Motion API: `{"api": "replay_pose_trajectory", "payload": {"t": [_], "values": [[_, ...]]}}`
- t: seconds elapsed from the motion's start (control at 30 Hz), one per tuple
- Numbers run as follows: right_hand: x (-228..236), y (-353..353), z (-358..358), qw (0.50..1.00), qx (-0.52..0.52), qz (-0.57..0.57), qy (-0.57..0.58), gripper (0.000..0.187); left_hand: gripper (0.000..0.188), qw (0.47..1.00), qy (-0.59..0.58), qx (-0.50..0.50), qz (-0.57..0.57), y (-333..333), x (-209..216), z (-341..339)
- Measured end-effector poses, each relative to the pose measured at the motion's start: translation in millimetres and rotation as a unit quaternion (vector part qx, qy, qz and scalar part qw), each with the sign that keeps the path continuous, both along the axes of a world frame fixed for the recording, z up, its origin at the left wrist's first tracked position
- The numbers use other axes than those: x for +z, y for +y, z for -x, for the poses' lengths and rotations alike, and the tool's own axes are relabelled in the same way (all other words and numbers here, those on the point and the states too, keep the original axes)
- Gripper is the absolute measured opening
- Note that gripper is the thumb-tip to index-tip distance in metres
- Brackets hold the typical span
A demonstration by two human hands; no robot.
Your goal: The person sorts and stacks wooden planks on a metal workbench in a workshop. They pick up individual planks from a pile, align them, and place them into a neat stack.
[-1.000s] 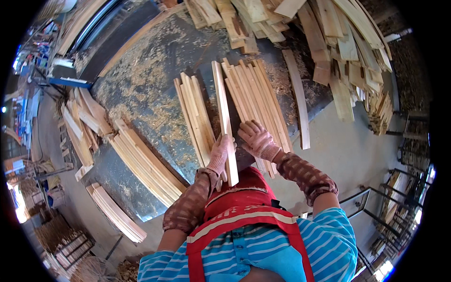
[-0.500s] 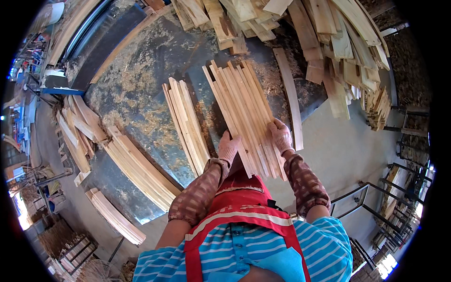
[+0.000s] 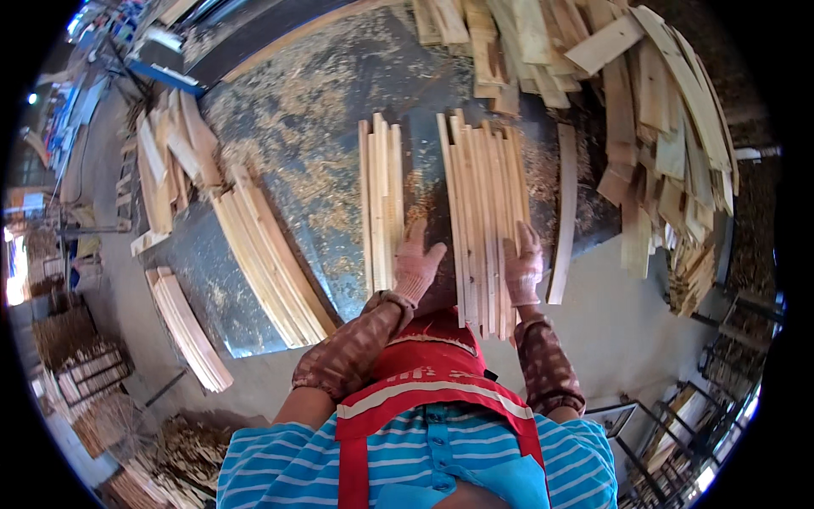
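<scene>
A bundle of narrow wooden strips (image 3: 485, 220) lies in front of me on the dark tabletop, its near ends reaching over the edge by my red apron. My left hand (image 3: 418, 261), in a pinkish knit glove, is open in the gap left of that bundle, thumb spread toward it. Its fingers are close to a smaller group of strips (image 3: 383, 204). Against the bundle's right side lies my gloved right hand (image 3: 523, 265), its fingers stretched out along the outer strip and not wrapped round it.
A single flat board (image 3: 562, 212) lies right of the bundle. Large heaps of boards (image 3: 653, 127) fill the far right. Longer strips (image 3: 270, 259) and a short stack (image 3: 188, 331) lie to the left. Sawdust and shavings cover much of the dark tabletop (image 3: 297, 153).
My left hand has let go of the bundle's left side and opened. The right hand's fingers have straightened along its right side. The view has turned, so the strips now appear more upright.
</scene>
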State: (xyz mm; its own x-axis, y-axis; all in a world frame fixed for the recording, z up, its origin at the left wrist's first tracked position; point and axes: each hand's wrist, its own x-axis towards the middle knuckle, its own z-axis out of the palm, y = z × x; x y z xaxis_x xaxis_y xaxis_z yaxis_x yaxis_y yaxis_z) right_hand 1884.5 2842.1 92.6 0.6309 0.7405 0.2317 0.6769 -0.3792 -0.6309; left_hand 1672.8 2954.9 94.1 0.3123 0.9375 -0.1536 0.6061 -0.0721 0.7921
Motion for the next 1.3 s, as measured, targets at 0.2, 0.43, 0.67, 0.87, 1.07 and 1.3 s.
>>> {"api": "replay_pose_trajectory", "payload": {"t": [0.2, 0.43, 0.67, 0.87, 1.07, 1.3], "values": [[22.7, 87.6, 157.7, 0.960, 0.142, 0.130, 0.203, 0.105, 0.061, 0.976, 0.030, 0.205, -0.072, 11.2, 4.6, 129.8], [-2.6, 154.2, 246.1, 0.948, 0.048, 0.307, 0.068, 0.128, 0.086, 0.921, 0.148, 0.356, -0.050, -6.6, 31.9, 256.9], [-5.9, 156.8, 258.8, 0.935, 0.022, 0.354, -0.010, 0.120, 0.106, 0.865, 0.231, 0.444, 0.032, -8.7, 17.3, 314.7], [10.8, 169.6, 259.8, 0.931, -0.069, 0.353, 0.066, 0.119, 0.108, 0.886, 0.103, 0.437, 0.119, 27.4, 14.0, 385.0], [-7.1, 160.0, 222.4, 0.881, 0.025, 0.121, 0.456, 0.093, 0.107, 0.908, -0.016, 0.366, 0.206, 47.2, -1.0, 422.1], [5.5, 184.6, 326.0, 0.707, 0.185, 0.015, 0.682, 0.062, 0.110, 0.881, -0.081, 0.392, 0.253, 75.4, -11.3, 412.9]]}}
